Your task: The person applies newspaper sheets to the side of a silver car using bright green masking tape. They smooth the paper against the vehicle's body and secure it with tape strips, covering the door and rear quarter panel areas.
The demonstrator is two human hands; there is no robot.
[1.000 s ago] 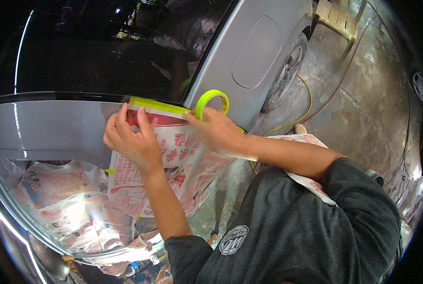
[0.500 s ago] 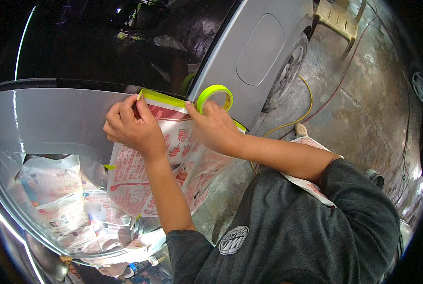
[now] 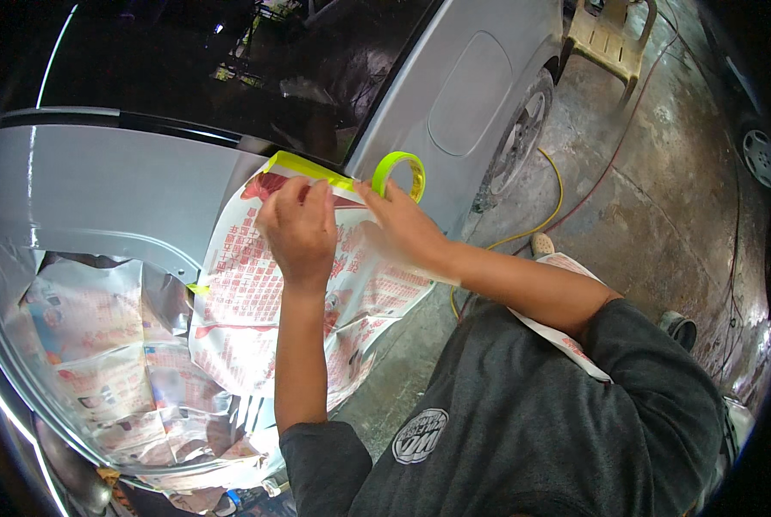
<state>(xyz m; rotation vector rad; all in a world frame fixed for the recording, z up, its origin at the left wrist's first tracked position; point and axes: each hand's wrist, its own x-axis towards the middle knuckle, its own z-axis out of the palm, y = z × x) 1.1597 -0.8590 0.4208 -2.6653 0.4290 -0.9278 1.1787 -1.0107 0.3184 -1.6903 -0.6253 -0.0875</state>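
Observation:
My right hand (image 3: 402, 226) grips a roll of bright yellow-green masking tape (image 3: 419, 177), its thumb at the right end of a tape strip (image 3: 299, 165). That strip runs along the top edge of a printed paper sheet (image 3: 239, 289), below the dark rear window (image 3: 187, 77) of a grey car. Over the paper, just under the strip, is my left hand (image 3: 297, 237). Its fingers are bent, with their tips close together; anything between them is hidden. The sheet hangs down across the bodywork, and a small tape piece (image 3: 197, 289) sits at its left edge.
More printed paper (image 3: 101, 336) covers the opening at lower left. A spare sheet (image 3: 566, 340) lies at my right arm. To the right are a wheel (image 3: 523, 129), a yellow hose (image 3: 561, 189), a red hose (image 3: 614, 164) and a beige plastic chair (image 3: 605, 39).
My left hand has left the strip's left end and moved right and slightly down over the paper. The right hand still grips the roll. The view has shifted a little.

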